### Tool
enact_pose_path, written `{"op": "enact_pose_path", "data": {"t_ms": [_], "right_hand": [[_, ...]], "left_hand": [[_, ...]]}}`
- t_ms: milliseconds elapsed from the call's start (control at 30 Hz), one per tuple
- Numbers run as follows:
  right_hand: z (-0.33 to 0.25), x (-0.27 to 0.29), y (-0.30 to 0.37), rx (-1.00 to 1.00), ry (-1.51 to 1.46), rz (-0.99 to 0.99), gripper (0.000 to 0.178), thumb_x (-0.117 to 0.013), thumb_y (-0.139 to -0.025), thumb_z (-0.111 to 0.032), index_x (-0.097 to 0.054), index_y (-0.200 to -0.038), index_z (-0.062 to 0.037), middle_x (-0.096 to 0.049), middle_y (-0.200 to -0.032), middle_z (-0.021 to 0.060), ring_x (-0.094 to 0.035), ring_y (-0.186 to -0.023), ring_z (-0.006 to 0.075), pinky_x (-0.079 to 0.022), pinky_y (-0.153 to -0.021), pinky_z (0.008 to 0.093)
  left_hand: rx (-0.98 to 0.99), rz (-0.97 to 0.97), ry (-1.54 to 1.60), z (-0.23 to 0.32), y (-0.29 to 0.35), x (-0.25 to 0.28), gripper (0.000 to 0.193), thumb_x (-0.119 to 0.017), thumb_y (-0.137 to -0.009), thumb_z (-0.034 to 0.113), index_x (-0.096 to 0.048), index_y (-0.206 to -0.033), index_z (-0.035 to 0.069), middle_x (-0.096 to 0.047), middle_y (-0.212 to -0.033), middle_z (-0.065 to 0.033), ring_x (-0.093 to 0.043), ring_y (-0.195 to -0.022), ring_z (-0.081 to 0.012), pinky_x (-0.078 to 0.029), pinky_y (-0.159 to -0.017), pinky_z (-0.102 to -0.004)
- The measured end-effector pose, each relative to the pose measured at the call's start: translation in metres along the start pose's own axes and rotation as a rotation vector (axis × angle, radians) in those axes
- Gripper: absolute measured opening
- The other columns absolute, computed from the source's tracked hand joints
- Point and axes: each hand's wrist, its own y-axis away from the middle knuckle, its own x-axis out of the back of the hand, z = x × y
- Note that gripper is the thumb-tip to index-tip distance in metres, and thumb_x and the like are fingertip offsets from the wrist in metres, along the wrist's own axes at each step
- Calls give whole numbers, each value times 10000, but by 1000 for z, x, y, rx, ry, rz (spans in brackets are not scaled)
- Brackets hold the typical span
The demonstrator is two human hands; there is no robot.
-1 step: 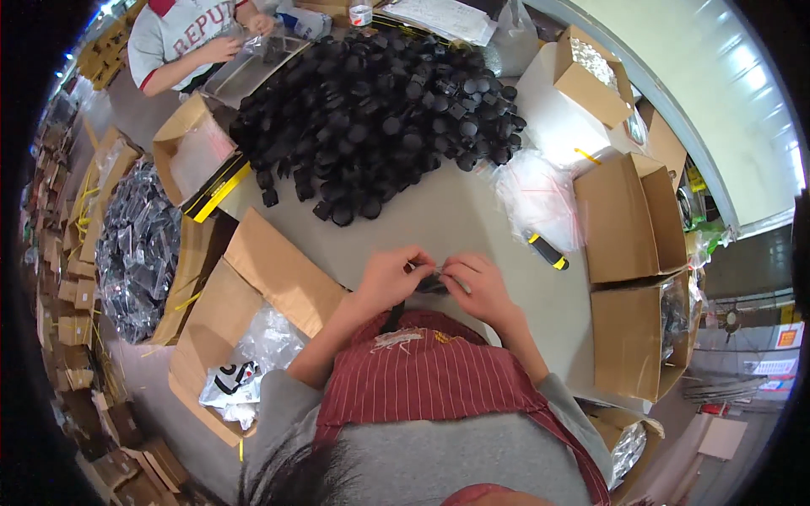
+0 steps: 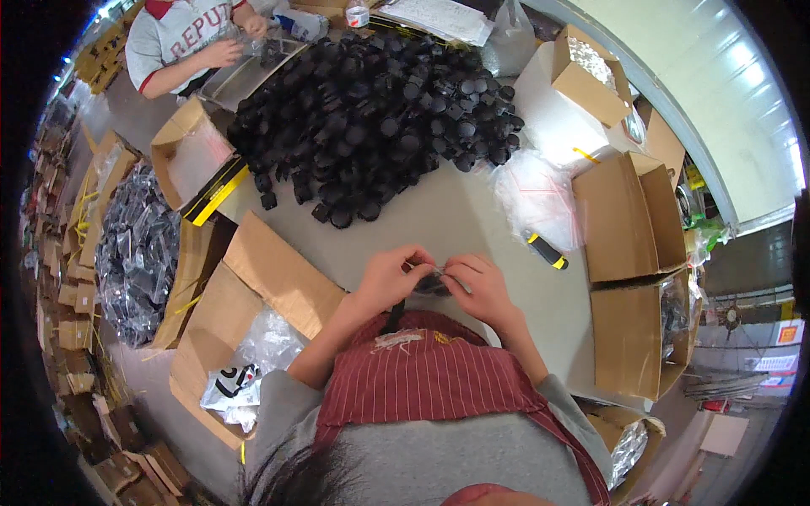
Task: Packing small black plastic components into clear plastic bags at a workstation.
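Close to my apron, over the table's near edge, both hands pinch the top of a small clear plastic bag (image 2: 432,283) with something dark inside. My left hand (image 2: 393,277) grips the bag's left side with thumb and forefinger. From the right, my right hand (image 2: 477,285) holds the same edge, its fingers bent. The hands partly cover the bag, so its contents are hard to make out. Beyond them a large heap of small black plastic parts (image 2: 371,126) covers the far middle of the table (image 2: 439,215).
Right of my hands lie a yellow-black utility knife (image 2: 548,251), a pile of clear bags (image 2: 536,198) and open cartons (image 2: 616,223). An open carton (image 2: 283,270) holding plastic stands at my left, near a box of bagged dark items (image 2: 139,253). A co-worker (image 2: 190,46) handles a bag at far left.
Both my hands stay in nearly the same place on the bag, with only a slight shift of the fingers. The co-worker's hands have moved a little.
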Motion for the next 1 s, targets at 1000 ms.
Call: {"op": "enact_pose_path", "data": {"t_ms": [1000], "right_hand": [[0,0,16,-175,-151,116,149,-643,-764,-53,-589,-901,-71,-586,-809,80,-566,-786,293,-422,-758,390]], "left_hand": [[-512,73,-172,6,-13,-19,107,-694,-812,22,-656,-904,58,-667,-828,-97,-648,-735,-279,-508,-658,-345]]}}
